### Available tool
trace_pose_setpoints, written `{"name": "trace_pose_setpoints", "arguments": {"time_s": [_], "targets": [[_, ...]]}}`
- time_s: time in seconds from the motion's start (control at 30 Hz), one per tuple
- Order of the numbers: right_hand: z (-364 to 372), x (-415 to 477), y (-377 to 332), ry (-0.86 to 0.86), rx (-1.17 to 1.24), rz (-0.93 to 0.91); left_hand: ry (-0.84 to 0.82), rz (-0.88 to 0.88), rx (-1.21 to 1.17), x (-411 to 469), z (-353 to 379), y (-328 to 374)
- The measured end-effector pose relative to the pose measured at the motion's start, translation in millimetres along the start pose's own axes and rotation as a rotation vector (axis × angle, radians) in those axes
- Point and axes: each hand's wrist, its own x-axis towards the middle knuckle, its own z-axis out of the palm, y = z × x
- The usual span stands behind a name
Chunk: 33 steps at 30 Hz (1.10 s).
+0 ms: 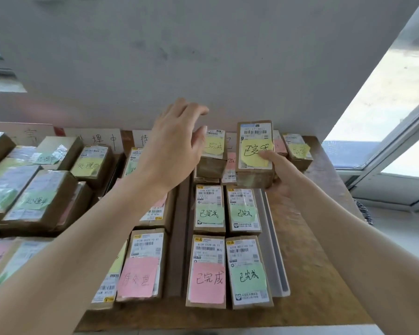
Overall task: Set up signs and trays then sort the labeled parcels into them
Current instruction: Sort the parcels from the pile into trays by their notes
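Against the plain grey wall [203,56], the brown wooden table [312,274] carries rows of boxes, with bare wood showing only along its right side and front edge. The flat grey tray [273,238] on the right holds four labelled boxes; its far end looks crowded, so room to move is tight. There the right hand [279,172] grips the small brown cardboard parcel with a yellow handwritten note [254,146] from below, thumb on the note. It seems light and stiff; the card sides give a safer hold than the loose paper. The left hand [172,146] hovers beside it, fingers spread, holding nothing.
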Motion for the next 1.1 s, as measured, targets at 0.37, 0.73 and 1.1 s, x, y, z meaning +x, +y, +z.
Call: {"name": "trace_pose_setpoints", "arguments": {"time_s": [0.37,0.73,1.1], "targets": [[7.8,60.5,0.7,-0.035,-0.084,0.16,-0.086,-0.009,0.013,22.7,40.2,-30.6],[2.9,104.1,-3.6,-0.162,-0.176,0.204,-0.066,-0.11,0.099,32.1,81.7,-11.9],[-39.9,117.1,-30.9,-0.265,-0.313,0.109,-0.047,-0.138,0.094,54.5,137.8,57.3]]}}
